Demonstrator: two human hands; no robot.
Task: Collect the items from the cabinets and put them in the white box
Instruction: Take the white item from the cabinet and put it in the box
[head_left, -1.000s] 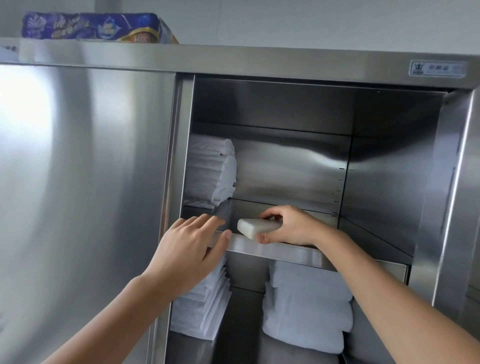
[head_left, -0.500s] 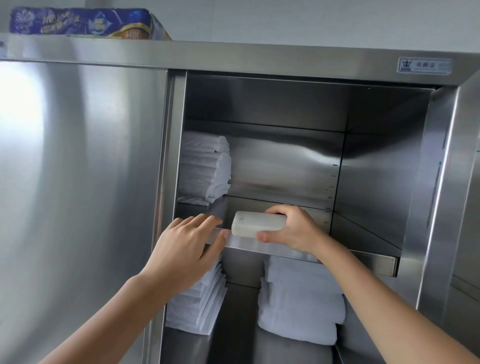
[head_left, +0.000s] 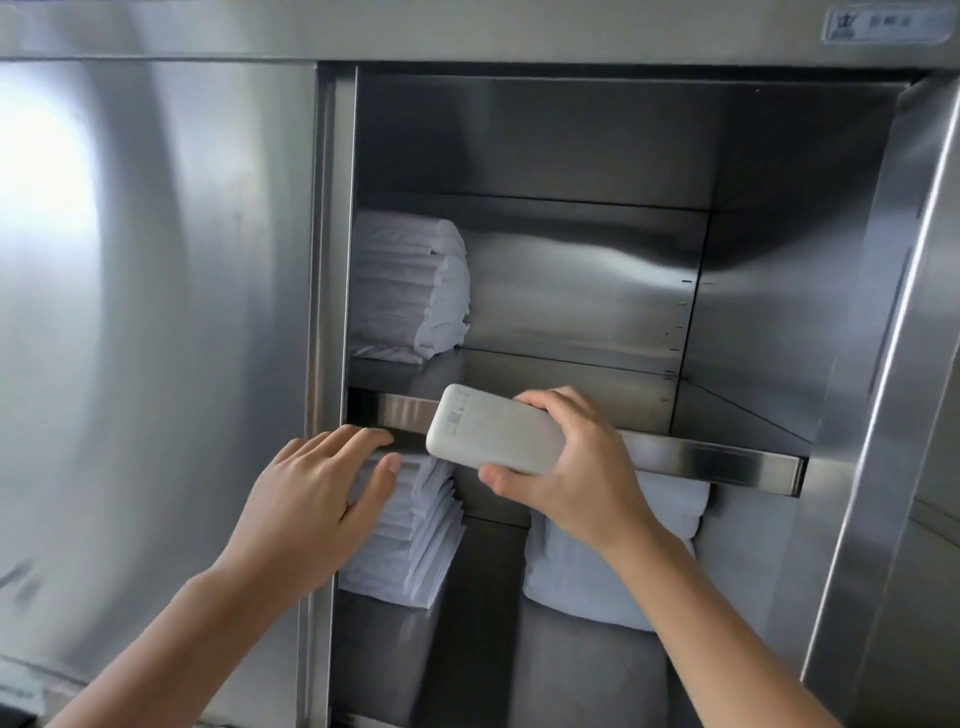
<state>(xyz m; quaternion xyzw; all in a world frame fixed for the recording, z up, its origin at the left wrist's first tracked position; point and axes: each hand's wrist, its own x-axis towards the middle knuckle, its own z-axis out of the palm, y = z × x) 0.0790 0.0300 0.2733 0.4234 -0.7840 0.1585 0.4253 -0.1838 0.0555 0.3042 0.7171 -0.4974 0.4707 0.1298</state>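
**Taking one item out**

Brushed-steel cabinet (head_left: 571, 156) stands open, folded white linens (head_left: 410, 291) at its shelf's left end. My left hand (head_left: 311, 499), fingers straight, touches the shelf's front lip (head_left: 717, 460), probably steadying me. My right hand (head_left: 576, 467) grips the white rounded power bank (head_left: 493, 431) just off that lip, clear to carry.

Left hand (head_left: 311, 499) flat, fingers (head_left: 353, 439) straight; right hand (head_left: 576, 478) (thumb below) grips power bank (head_left: 493, 431).

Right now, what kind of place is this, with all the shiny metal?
Likely a hotel or laundry storeroom, though I cannot be sure: a stainless steel cabinet, folded white linens on its upper shelf, thick white towels below.
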